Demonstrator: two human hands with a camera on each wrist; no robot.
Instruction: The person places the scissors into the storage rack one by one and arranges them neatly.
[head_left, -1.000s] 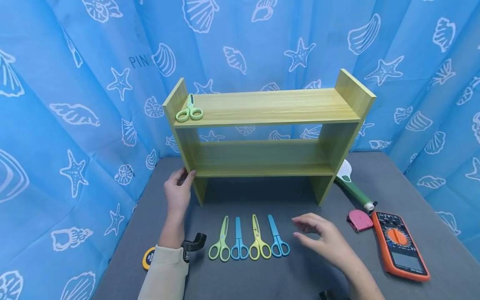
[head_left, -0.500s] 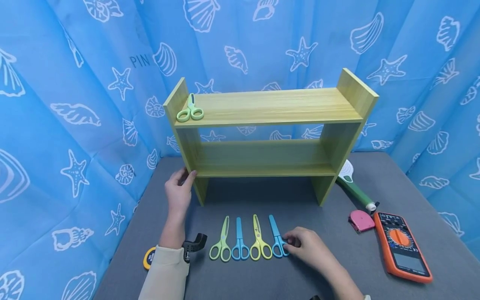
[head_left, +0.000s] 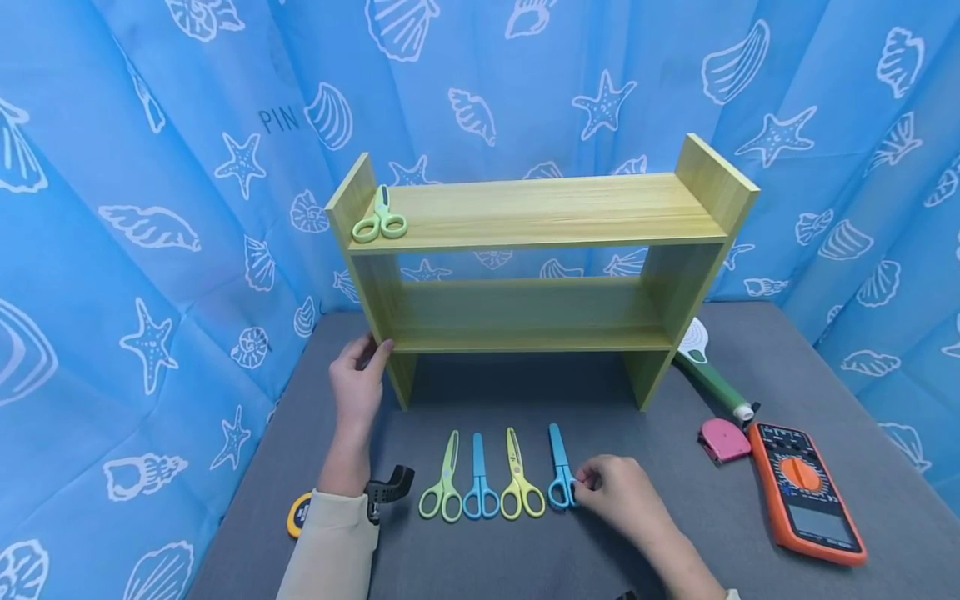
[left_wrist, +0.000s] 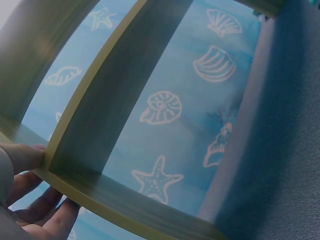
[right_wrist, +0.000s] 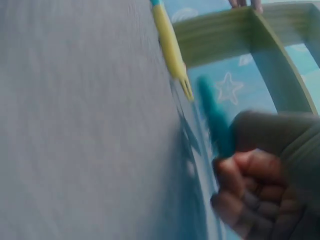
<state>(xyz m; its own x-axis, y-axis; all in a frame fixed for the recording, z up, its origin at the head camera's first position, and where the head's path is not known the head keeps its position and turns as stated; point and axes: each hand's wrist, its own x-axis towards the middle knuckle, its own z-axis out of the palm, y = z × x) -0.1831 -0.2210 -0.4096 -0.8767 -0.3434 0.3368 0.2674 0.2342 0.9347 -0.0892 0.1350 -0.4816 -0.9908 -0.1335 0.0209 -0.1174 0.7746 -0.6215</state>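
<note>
My left hand (head_left: pixel 356 383) grips the left side panel of a two-tier wooden shelf (head_left: pixel 525 215), thumb on the front edge; in the left wrist view its fingers (left_wrist: pixel 61 220) curl behind the panel. Between thumb and fingers, my right hand (head_left: pixel 626 498) pinches the handle of blue scissors (head_left: pixel 558 450), blade towards the shelf. The right wrist view shows these scissors (right_wrist: pixel 218 125) blurred, raised off the cloth. Left of them lie yellow scissors (head_left: pixel 516 467), another blue pair of scissors (head_left: pixel 477 458) and green scissors (head_left: pixel 447 471). Pale green scissors (head_left: pixel 382 215) rest on the top tier's left end.
On the grey cloth at right are an orange multimeter (head_left: pixel 817 510), a pink tape measure (head_left: pixel 724 440) and a green-handled tool (head_left: pixel 708 379) with a white round head. A yellow tape measure (head_left: pixel 297 515) lies beside the left sleeve. A blue shell-patterned curtain (head_left: pixel 480 75) hangs behind.
My right hand has come left from beside the row and taken hold of the rightmost blue scissors, which have shifted slightly right and turned straighter. The left hand stays on the shelf.
</note>
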